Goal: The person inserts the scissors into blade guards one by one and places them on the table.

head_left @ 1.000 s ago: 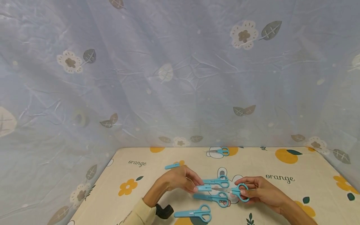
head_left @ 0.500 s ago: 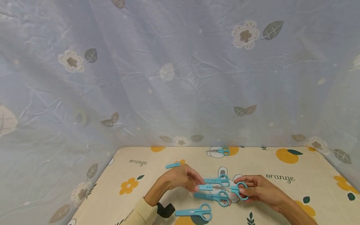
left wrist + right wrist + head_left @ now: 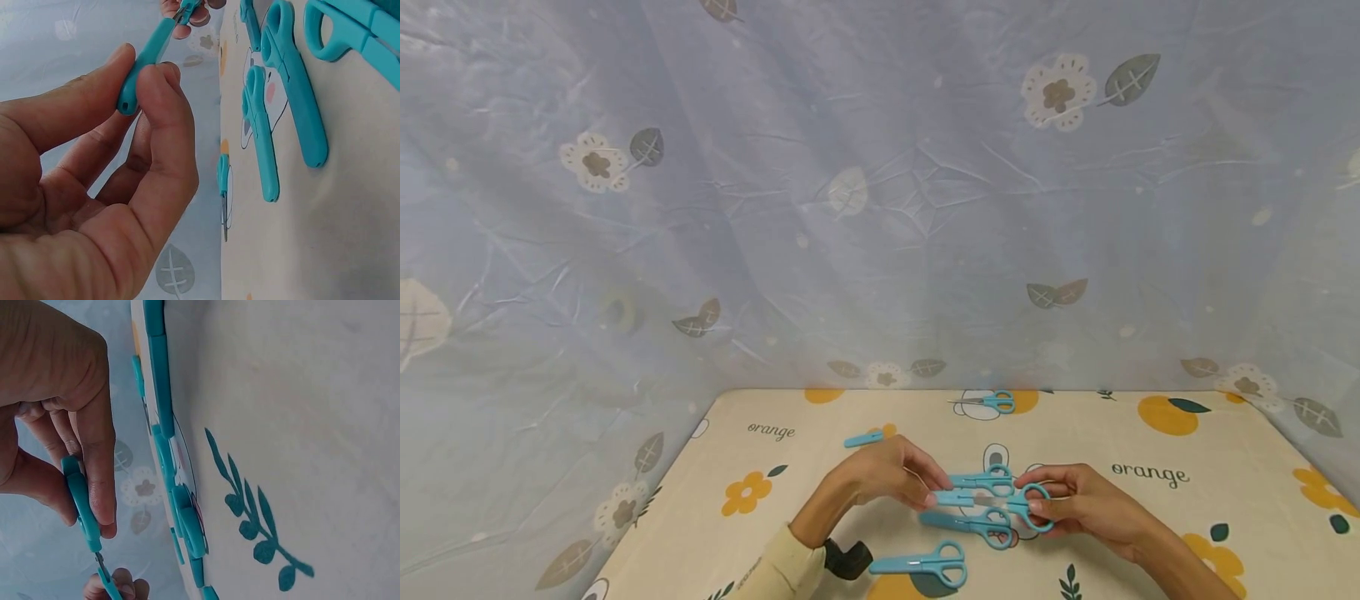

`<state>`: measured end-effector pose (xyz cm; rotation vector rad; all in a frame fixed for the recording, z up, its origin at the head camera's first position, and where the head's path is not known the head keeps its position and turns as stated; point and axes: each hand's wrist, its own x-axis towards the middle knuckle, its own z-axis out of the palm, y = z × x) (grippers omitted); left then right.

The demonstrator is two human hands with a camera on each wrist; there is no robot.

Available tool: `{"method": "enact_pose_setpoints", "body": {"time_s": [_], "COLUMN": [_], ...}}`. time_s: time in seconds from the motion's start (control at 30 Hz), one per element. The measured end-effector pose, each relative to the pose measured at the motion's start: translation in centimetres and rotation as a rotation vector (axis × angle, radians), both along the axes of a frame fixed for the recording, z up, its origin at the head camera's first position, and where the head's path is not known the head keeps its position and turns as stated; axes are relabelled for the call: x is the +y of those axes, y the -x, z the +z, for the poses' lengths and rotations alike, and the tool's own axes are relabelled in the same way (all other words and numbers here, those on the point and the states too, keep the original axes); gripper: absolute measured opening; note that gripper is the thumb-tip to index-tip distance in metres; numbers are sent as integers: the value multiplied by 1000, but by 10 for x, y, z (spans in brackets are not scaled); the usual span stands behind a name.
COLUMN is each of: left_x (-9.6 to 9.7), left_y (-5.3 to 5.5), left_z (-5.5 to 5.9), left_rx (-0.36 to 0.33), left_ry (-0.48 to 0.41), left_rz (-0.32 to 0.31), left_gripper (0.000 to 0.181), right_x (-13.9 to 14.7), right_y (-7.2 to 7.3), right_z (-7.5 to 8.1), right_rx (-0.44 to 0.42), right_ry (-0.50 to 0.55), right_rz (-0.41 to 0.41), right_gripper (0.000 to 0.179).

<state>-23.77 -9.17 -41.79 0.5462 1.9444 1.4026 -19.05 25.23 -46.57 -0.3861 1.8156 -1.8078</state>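
My left hand (image 3: 891, 477) pinches a light blue scissors cover (image 3: 953, 497) between thumb and fingers, its open end facing right. In my right hand (image 3: 1090, 504) are blue scissors (image 3: 1036, 507), held by the finger loops and pointing left. The blade tips are inside the cover's mouth, and a short stretch of metal shows between cover and handle. Seen from the left wrist, the cover (image 3: 149, 56) is raised above the tabletop. The right wrist view shows thumb and fingers on the scissors handle (image 3: 81, 500).
Below the hands lie covered blue scissors (image 3: 966, 525), with another covered pair (image 3: 985, 480) behind and a third (image 3: 921, 565) nearer the front. Uncovered scissors (image 3: 997, 402) lie at the back edge. A loose blue cover (image 3: 863, 439) rests left of them. A patterned curtain (image 3: 880, 208) hangs behind the table.
The right hand has moved slightly left, bringing the scissors closer to the cover, so less blade shows between them. The left hand keeps its hold on the cover.
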Motion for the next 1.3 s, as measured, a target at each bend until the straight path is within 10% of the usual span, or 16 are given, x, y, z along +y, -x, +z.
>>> {"method": "enact_pose_setpoints", "body": {"time_s": [1.3], "left_x": [18], "left_y": [-10], "left_z": [-16], "left_rx": [11], "left_ry": [-24], "left_rz": [34], "left_gripper": [22], "right_x": [-12], "right_y": [-2], "right_z": [3], "right_rx": [53], "right_ry": [-32], "right_rz": [12], "right_gripper": [46]}}
